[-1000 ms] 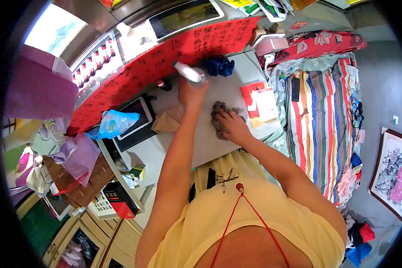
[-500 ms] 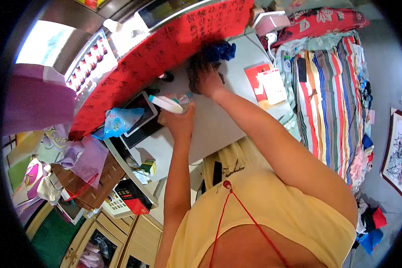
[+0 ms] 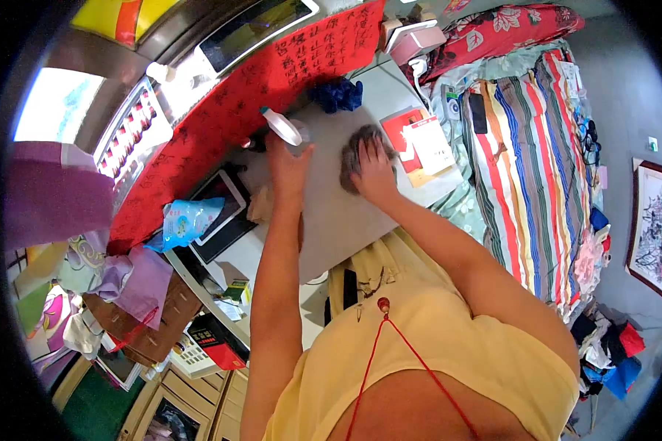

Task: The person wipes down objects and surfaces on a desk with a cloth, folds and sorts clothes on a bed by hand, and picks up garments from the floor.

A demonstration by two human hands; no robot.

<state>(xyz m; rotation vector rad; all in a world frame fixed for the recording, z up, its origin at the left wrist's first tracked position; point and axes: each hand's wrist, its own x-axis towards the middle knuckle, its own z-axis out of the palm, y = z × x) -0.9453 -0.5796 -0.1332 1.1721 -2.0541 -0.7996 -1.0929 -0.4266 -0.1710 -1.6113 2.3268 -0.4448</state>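
A spray bottle (image 3: 284, 128) with a white head and a teal tip is in my left hand (image 3: 288, 170), whose fingers wrap around its clear body. The bottle is held over the pale desktop (image 3: 329, 213). My right hand (image 3: 376, 170) presses a dark grey cloth (image 3: 351, 170) against the desk, fingers spread over it. The cloth bunches out to the left of the fingers and beyond their tips. Just past it on the desk lies a crumpled dark blue bundle (image 3: 338, 95).
A red paper and a white card (image 3: 429, 145) lie right of the cloth. Left of my arm are a tablet (image 3: 224, 206) and a light blue packet (image 3: 191, 223). Red paper with black writing (image 3: 301, 62) runs along the back. A striped bed (image 3: 518, 169) stands to the right.
My right hand has moved the cloth rightward and nearer me, away from the blue bundle. My left hand has reached farther forward with the spray bottle. The view has shifted slightly.
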